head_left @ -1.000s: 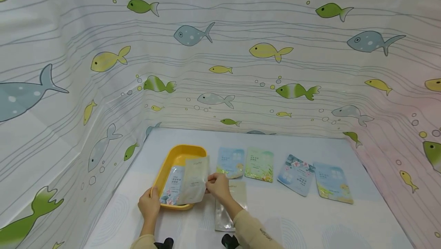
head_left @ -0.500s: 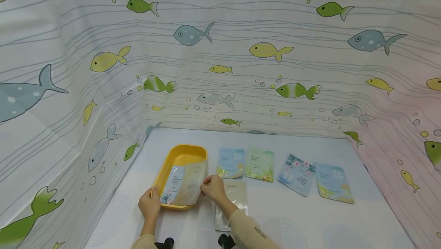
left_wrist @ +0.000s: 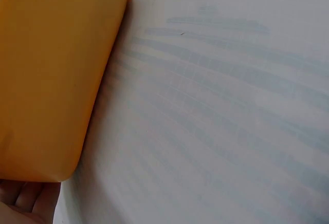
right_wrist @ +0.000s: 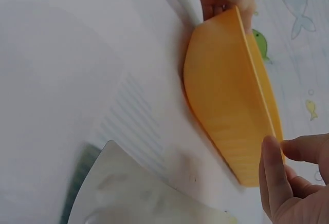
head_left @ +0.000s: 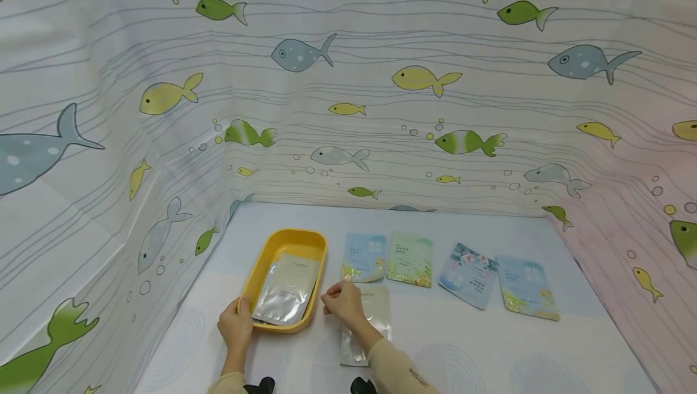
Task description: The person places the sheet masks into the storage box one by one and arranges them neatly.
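Observation:
My left hand (head_left: pixel 236 321) grips the near left corner of a yellow tray (head_left: pixel 294 241), its fingertips also showing under the corner in the left wrist view. Inside the tray a beige and silver sachet (head_left: pixel 290 288) lies flat over another sachet, which shows only as a thin strip along the left. My right hand (head_left: pixel 343 304) hovers just right of the tray with nothing between thumb and fingers; the right wrist view shows a small gap there. Below its wrist, a second beige and silver sachet (head_left: pixel 377 306) lies on the table, partly covered by the forearm.
Behind the right hand lie a blue sachet (head_left: pixel 363 255) and a green sachet (head_left: pixel 410 259). Farther right are a floral blue sachet (head_left: pixel 468 276) and another blue sachet (head_left: pixel 527 288), edges close together. Fish-patterned sheeting (head_left: pixel 381 128) walls the table (head_left: pixel 463 333) at the back and sides.
The beige sachet was pinched at its right edge and tilted over the tray; it has been let go and now lies flat inside. The left hand has stayed on the tray.

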{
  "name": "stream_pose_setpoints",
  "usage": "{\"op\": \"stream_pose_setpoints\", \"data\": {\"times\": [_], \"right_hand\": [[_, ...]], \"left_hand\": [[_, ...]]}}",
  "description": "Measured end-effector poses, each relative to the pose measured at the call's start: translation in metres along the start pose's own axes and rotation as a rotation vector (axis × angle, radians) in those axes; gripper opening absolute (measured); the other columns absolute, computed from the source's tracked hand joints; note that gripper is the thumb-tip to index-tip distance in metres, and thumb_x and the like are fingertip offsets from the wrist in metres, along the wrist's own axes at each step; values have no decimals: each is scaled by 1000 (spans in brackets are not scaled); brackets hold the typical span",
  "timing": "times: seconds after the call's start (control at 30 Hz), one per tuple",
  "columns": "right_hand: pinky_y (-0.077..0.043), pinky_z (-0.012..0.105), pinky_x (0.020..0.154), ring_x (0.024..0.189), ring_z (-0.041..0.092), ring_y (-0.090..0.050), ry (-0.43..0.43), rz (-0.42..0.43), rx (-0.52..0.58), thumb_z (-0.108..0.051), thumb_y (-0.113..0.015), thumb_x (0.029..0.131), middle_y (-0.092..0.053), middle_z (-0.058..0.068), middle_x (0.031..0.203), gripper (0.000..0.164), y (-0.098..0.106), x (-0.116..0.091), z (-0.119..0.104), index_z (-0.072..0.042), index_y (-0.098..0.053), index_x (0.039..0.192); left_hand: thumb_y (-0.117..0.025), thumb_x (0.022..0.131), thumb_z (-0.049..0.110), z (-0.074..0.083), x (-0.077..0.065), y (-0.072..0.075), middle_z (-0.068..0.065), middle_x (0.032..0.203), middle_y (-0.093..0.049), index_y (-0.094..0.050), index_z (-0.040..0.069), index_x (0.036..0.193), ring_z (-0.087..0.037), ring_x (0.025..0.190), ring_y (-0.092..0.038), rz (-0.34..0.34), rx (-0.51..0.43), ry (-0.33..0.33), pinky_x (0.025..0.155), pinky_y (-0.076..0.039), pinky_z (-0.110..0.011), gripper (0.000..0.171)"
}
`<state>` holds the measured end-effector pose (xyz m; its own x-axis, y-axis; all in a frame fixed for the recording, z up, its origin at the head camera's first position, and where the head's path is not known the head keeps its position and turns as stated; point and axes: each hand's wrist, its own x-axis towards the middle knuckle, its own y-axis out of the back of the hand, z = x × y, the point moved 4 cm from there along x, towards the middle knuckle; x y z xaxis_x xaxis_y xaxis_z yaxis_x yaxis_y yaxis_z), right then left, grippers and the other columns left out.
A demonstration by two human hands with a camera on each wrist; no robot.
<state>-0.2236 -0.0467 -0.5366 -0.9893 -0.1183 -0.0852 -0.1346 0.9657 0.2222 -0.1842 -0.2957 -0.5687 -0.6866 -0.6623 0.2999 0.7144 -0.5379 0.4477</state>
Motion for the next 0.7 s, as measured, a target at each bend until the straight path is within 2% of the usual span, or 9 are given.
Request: {"op": "stream_pose_setpoints", "data": {"times": [0.1, 0.2, 0.33, 0.5, 0.7], "right_hand": [[-54, 29, 51, 51, 22, -66, 19, 10, 0, 5, -65, 78, -65, 11, 64, 5, 6, -2, -1, 9, -62, 80], [-53, 26, 49, 51, 22, -65, 43, 25, -51, 4, -66, 77, -66, 11, 65, 5, 11, -3, 0, 8, -62, 80], [-50, 23, 49, 52, 18, -64, 60, 62, -177, 0, -69, 76, -66, 9, 67, 7, 20, -2, 5, 4, -63, 79], [-49, 27, 55, 62, 16, -61, 60, 113, -337, -5, -72, 74, -65, 6, 70, 9, 31, 1, 14, -1, -65, 79], [-50, 30, 59, 65, 18, -61, 29, 160, -446, -5, -68, 73, -65, 5, 73, 11, 44, 0, 26, -2, -64, 83]], "left_hand": [[-54, 89, 6, 0, 0, 0, -33, 94, -64, -66, -13, 93, -52, 89, -59, -6, 6, 3, 78, -44, -58, 24], [-53, 90, 7, -1, 1, 0, -33, 96, -64, -66, -13, 95, -53, 92, -58, -20, 13, 18, 80, -44, -59, 25], [-53, 91, 8, -1, 1, 0, -32, 97, -64, -66, -13, 96, -52, 94, -58, -36, 21, 25, 81, -44, -58, 26], [-53, 91, 8, 0, 1, 0, -33, 96, -64, -66, -14, 96, -52, 94, -58, -36, 19, 24, 81, -44, -58, 25], [-54, 91, 8, 1, 1, 0, -32, 95, -64, -66, -13, 95, -52, 91, -59, -32, 20, 21, 78, -45, -58, 25]]}}
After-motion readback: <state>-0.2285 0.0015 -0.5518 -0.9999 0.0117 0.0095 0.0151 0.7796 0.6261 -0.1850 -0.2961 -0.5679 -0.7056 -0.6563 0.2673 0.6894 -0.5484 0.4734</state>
